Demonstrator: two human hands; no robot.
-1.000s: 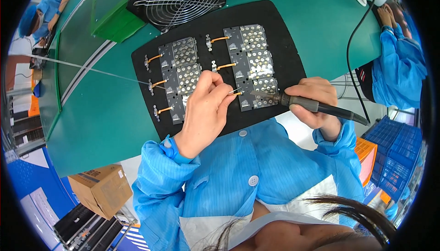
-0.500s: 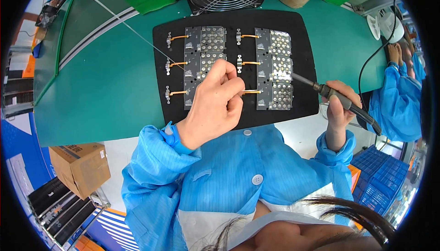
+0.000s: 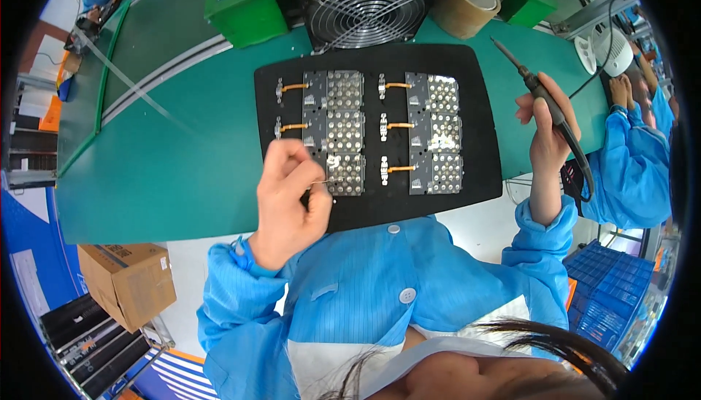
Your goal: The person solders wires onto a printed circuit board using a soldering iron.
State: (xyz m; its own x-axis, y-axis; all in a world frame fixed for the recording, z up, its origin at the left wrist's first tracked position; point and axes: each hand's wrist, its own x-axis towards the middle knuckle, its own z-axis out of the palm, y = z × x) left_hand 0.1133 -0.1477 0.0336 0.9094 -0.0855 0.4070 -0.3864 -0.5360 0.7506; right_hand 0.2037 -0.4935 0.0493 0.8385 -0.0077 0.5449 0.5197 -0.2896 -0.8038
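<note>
My left hand (image 3: pixel 286 199) is closed in a pinch on a thin solder wire (image 3: pixel 321 182), a short end of which shows past the fingertips. It hovers over the nearest board of the left column of circuit boards (image 3: pixel 344 131), partly hiding it. My right hand (image 3: pixel 549 133) grips a soldering iron (image 3: pixel 539 87), its tip pointing up and left, raised off the boards beyond the mat's right edge. A right column of circuit boards (image 3: pixel 421 133) lies uncovered. Each board has round silvery pads; short orange flex strips lead to small metal connectors (image 3: pixel 383 127). All rest on a black mat (image 3: pixel 478 152).
Behind the mat stands a fan with a wire guard (image 3: pixel 369 13), between a green bin (image 3: pixel 252 9) and a tape roll (image 3: pixel 466 9). The iron's cable runs at right, near a white device (image 3: pixel 612 51) and a co-worker's blue sleeve (image 3: pixel 631 166). A cardboard box (image 3: pixel 131 283) sits low left.
My left hand has moved left and nearer to me, uncovering the middle of the mat. My right hand has lifted the iron away from the right column, its tip swinging upward. The view has shifted slightly.
</note>
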